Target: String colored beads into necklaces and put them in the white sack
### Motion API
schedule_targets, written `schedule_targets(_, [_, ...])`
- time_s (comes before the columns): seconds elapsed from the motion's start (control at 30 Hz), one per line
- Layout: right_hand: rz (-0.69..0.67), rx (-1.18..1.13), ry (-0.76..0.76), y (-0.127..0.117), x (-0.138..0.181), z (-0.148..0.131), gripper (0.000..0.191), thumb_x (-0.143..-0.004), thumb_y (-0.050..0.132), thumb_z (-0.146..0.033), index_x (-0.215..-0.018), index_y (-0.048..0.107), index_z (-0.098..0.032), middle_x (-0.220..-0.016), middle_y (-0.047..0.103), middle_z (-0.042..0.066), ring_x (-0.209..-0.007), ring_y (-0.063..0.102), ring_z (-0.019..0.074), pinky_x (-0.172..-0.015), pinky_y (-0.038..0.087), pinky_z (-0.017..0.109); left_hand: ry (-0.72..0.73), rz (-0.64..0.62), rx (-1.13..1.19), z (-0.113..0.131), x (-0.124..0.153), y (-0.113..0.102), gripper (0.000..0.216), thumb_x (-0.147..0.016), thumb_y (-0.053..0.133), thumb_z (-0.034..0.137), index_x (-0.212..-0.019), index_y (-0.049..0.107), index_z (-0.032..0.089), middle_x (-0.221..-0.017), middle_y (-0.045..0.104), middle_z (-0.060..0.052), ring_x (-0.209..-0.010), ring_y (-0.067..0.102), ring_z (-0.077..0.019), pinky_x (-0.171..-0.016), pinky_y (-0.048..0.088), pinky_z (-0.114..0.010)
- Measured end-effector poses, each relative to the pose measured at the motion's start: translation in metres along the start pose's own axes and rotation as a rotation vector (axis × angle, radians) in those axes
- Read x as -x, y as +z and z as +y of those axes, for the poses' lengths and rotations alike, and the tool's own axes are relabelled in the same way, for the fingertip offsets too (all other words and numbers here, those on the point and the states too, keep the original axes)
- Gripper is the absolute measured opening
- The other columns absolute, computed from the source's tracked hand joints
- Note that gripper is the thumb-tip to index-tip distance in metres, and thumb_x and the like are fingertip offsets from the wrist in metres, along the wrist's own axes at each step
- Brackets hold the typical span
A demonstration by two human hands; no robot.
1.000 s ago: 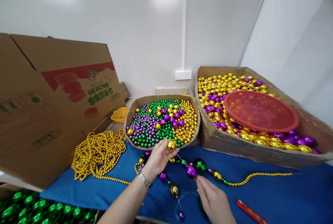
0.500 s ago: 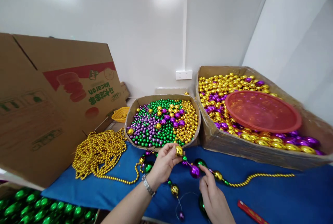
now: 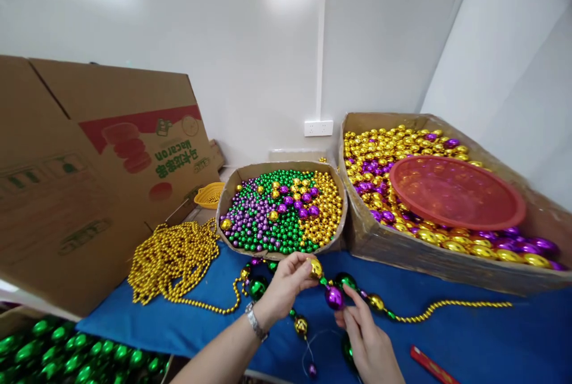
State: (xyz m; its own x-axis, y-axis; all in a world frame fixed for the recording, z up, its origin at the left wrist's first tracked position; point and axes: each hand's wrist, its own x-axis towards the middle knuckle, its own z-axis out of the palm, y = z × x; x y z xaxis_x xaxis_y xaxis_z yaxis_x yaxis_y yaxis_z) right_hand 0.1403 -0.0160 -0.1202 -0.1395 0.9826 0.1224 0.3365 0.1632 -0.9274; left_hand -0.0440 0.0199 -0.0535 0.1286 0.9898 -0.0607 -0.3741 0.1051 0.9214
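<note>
My left hand point(image 3: 288, 289), with a metal watch on its wrist, pinches a shiny gold bead point(image 3: 315, 268) between thumb and fingers. A small green bead point(image 3: 323, 281) and a larger purple bead point(image 3: 334, 297) follow on the same strand. At the purple bead's right side, the thumb and index finger of my right hand point(image 3: 364, 330) close on it. Behind the hands lies more of the bead garland, including a big green bead point(image 3: 345, 281) and a gold bead point(image 3: 375, 302). Clear string point(image 3: 308, 348) with a small purple bead point(image 3: 312, 370) hangs below.
A box of small mixed beads point(image 3: 344, 217) stands ahead. To its right, a larger box point(image 3: 402, 256) of gold and purple beads holds a red basin point(image 3: 456, 193). Gold bead chains point(image 3: 174, 262) are heaped left, beside a cardboard carton point(image 3: 111, 193). A red-handled tool point(image 3: 431, 366) lies front right.
My right thumb and index finger have come in to the purple bead. The gold and purple beads are now closer together, and my left hand has shifted slightly right.
</note>
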Motion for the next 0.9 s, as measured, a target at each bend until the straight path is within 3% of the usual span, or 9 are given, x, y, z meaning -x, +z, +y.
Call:
schedule_targets(0.1, [-0.01, -0.108, 0.04, -0.001, 0.001, 0.003, 0.054, -0.091, 0.037, -0.051, -0.133, 0.041, -0.018, -0.083, 0.071, 0.005, -0.078, 0.069, 0.017, -0.074, 0.054, 0.025, 0.042, -0.022, -0.215, 0.01, -0.003, -0.01, 0.038, -0.084, 0.056, 0.045, -0.11, 0.062, 0.018, -0.099, 0.064, -0.01, -0.092, 0.06, -0.0224, -0.077, 0.048, -0.032])
schedule_targets(0.17, [0.007, -0.163, 0.05, -0.003, 0.001, 0.006, 0.055, -0.09, 0.039, -0.053, -0.132, 0.041, -0.018, -0.08, 0.071, 0.005, -0.077, 0.069, 0.0177, -0.073, 0.054, 0.026, 0.166, 0.065, -0.516, 0.021, -0.012, -0.025, 0.039, -0.086, 0.051, 0.044, -0.116, 0.06, 0.02, -0.1, 0.064, -0.01, -0.096, 0.058, -0.0244, -0.081, 0.045, -0.034])
schedule_targets(0.23, [0.028, -0.188, 0.055, -0.005, 0.001, 0.008, 0.055, -0.089, 0.04, -0.053, -0.131, 0.042, -0.018, -0.08, 0.07, 0.006, -0.074, 0.069, 0.0178, -0.07, 0.054, 0.026, 0.297, 0.203, -0.916, 0.03, -0.025, -0.043, 0.03, -0.083, 0.056, 0.036, -0.109, 0.064, 0.022, -0.098, 0.063, -0.01, -0.099, 0.054, -0.0259, -0.088, 0.04, -0.036])
schedule_targets(0.3, [0.034, -0.187, 0.051, -0.005, 0.001, 0.009, 0.055, -0.089, 0.042, -0.054, -0.13, 0.044, -0.018, -0.081, 0.071, 0.006, -0.071, 0.069, 0.0175, -0.068, 0.054, 0.026, 0.32, 0.259, -1.175, 0.036, -0.039, -0.06, 0.013, -0.078, 0.061, 0.026, -0.089, 0.068, 0.022, -0.09, 0.062, -0.01, -0.097, 0.053, -0.0271, -0.09, 0.037, -0.037])
schedule_targets(0.4, [0.03, -0.144, 0.029, -0.003, 0.001, 0.01, 0.054, -0.089, 0.041, -0.054, -0.129, 0.046, -0.019, -0.078, 0.07, 0.005, -0.072, 0.068, 0.017, -0.069, 0.054, 0.024, 0.281, 0.235, -1.236, 0.035, -0.051, -0.074, 0.01, -0.074, 0.062, 0.015, -0.065, 0.064, 0.02, -0.078, 0.058, -0.008, -0.088, 0.054, -0.0259, -0.085, 0.038, -0.036])
schedule_targets(0.5, [0.019, -0.093, 0.018, -0.001, 0.004, 0.009, 0.052, -0.09, 0.039, -0.054, -0.129, 0.046, -0.02, -0.073, 0.069, 0.003, -0.074, 0.068, 0.0163, -0.068, 0.053, 0.021, 0.286, 0.224, -1.239, 0.029, -0.051, -0.074, 0.009, -0.074, 0.06, 0.013, -0.069, 0.064, 0.019, -0.08, 0.058, -0.007, -0.083, 0.056, -0.0233, -0.082, 0.041, -0.035])
schedule_targets(0.6, [-0.006, -0.069, 0.047, 0.0, 0.009, 0.005, 0.051, -0.09, 0.038, -0.053, -0.128, 0.047, -0.02, -0.077, 0.07, 0.003, -0.071, 0.068, 0.0153, -0.068, 0.053, 0.021, 0.281, 0.211, -1.041, 0.024, -0.042, -0.064, 0.012, -0.078, 0.06, 0.021, -0.088, 0.067, 0.018, -0.087, 0.061, -0.007, -0.078, 0.057, -0.0195, -0.076, 0.045, -0.032])
schedule_targets(0.77, [-0.009, -0.059, 0.046, -0.001, 0.013, 0.002, 0.05, -0.09, 0.037, -0.053, -0.127, 0.048, -0.021, -0.079, 0.07, 0.003, -0.073, 0.069, 0.0161, -0.067, 0.053, 0.021, 0.069, 0.085, -0.069, 0.017, -0.018, -0.04, 0.028, -0.076, 0.068, 0.033, -0.096, 0.067, 0.013, -0.086, 0.067, -0.009, -0.078, 0.062, -0.0175, -0.073, 0.05, -0.03])
schedule_targets(0.9, [-0.01, -0.033, 0.043, -0.001, 0.014, 0.004, 0.048, -0.09, 0.037, -0.05, -0.127, 0.047, -0.021, -0.081, 0.071, 0.003, -0.071, 0.069, 0.0156, -0.068, 0.054, 0.021, 0.042, 0.09, 0.134, 0.015, -0.008, -0.028, 0.025, -0.072, 0.074, 0.029, -0.09, 0.069, 0.011, -0.089, 0.068, -0.009, -0.076, 0.064, -0.0154, -0.071, 0.052, -0.027])
